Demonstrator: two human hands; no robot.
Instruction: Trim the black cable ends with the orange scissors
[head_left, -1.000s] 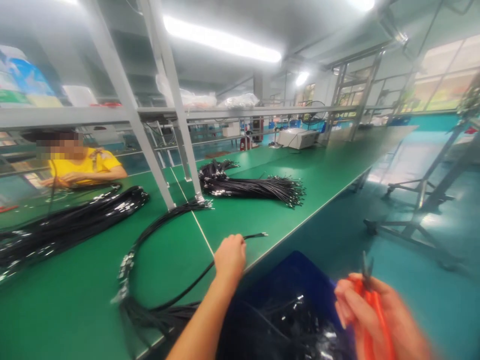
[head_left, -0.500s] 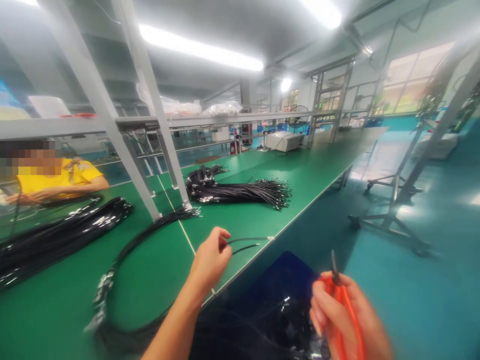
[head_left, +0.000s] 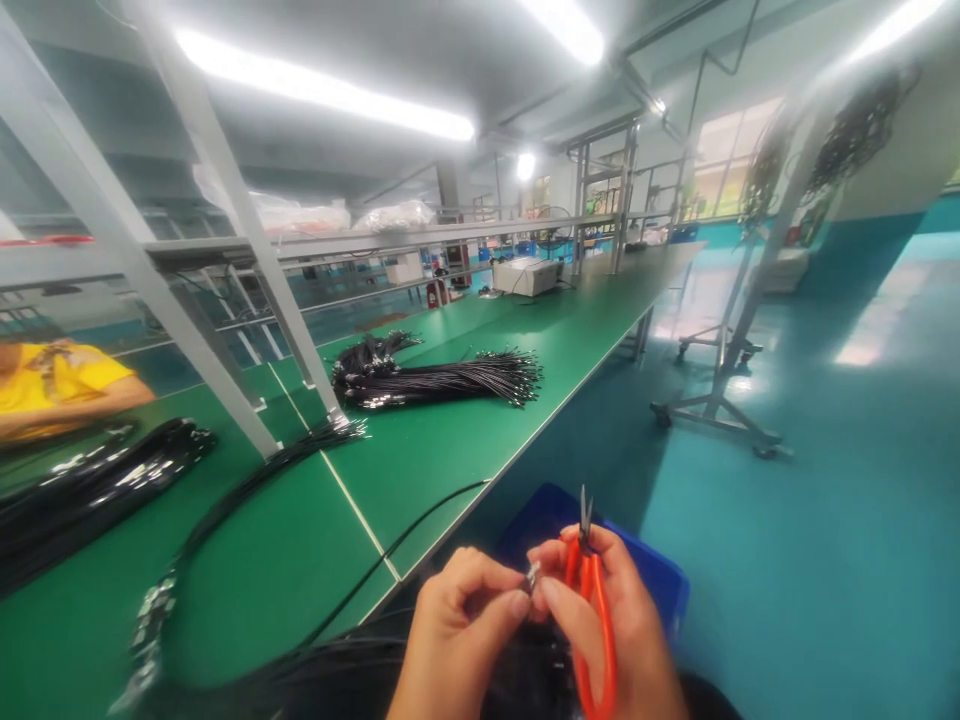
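Long green worktop (head_left: 427,445) stretches from the near left to the far right under bright tube lights, carrying a straight bundle of black cables (head_left: 442,382) farther off and a curved bundle (head_left: 217,512) at the near left. Off its near edge, the left hand (head_left: 465,620) pinches a small silvery piece (head_left: 533,575) between thumb and fingertips. The right hand (head_left: 630,610) is wrapped round an orange-handled cutter (head_left: 607,640), its blades pointing up and slightly parted, while that thumb and forefinger meet the left fingertips at the piece. Whether a cable is attached to it cannot be told.

Good handling here probably means letting the left pinch do the steadying, working with fingertips only, and keeping the cutter tucked in the palm with its tips clear of the skin and the cable jacket.

Below, a blue bin (head_left: 646,572) stands beyond the hands, which hide most of its inside; only dark contents show. Clear plastic bags (head_left: 394,215) sit on the far shelf (head_left: 457,232), their contents unreadable.
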